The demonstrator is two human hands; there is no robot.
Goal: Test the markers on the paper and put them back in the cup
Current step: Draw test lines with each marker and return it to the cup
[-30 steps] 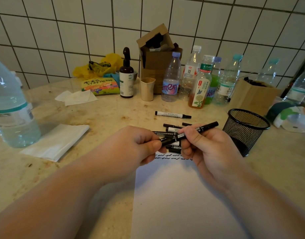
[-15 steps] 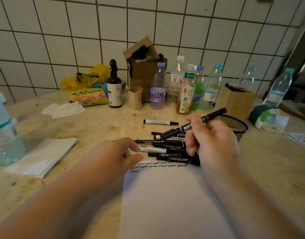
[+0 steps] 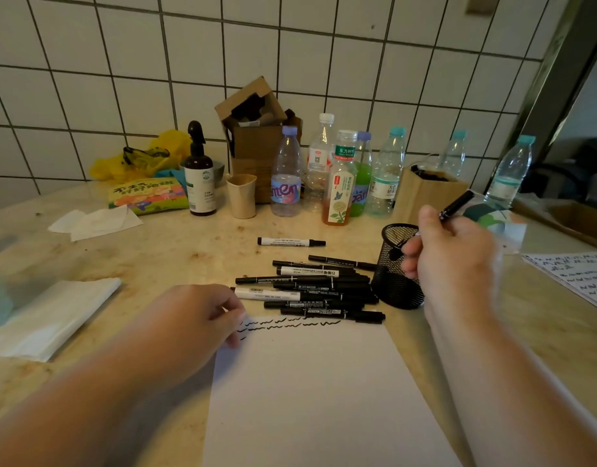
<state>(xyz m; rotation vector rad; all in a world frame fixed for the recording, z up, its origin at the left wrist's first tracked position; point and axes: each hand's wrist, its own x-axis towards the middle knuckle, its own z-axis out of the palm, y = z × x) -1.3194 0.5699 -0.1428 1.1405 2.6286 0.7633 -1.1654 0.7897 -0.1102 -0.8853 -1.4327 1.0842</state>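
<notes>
Where the view begins, nearest the camera, a white sheet of paper [image 3: 310, 392] lies flat on the beige stone desk [image 3: 175, 254], with two rows of black squiggles along its far edge. On the paper's far left corner rests the left hand [image 3: 196, 318], its fingers loosely curled and grasping nothing, the fingertips touching the sheet beside the squiggles. Left of that arm a folded white tissue [image 3: 51, 315] lies on the desk.

Just beyond the paper's far edge sits a pile of markers [image 3: 307, 288], mostly black with two white-barrelled ones, lying roughly side by side; the nearest one overlaps the paper's edge. Right of the pile, touching or nearly touching it, stands a black mesh cup [image 3: 393, 278], upright. Above the cup's rim the right hand [image 3: 455, 251] hovers, its grip clenched around a black marker [image 3: 457, 205] that sticks out up and to the right past the thumb; the lower end of the marker points down toward the cup's mouth, and I cannot tell whether it is inside the rim. Farther right, a second sheet covered in scribbles [image 3: 577, 278] lies at the desk's edge.

Beyond the pile, one white marker [image 3: 290, 242] lies apart on its own. Behind it, along the tiled wall, stand a dark spray bottle [image 3: 199, 180], a beige cup [image 3: 241, 195], a cardboard box [image 3: 256, 136] with open flaps, and a row of plastic bottles [image 3: 337, 176].
</notes>
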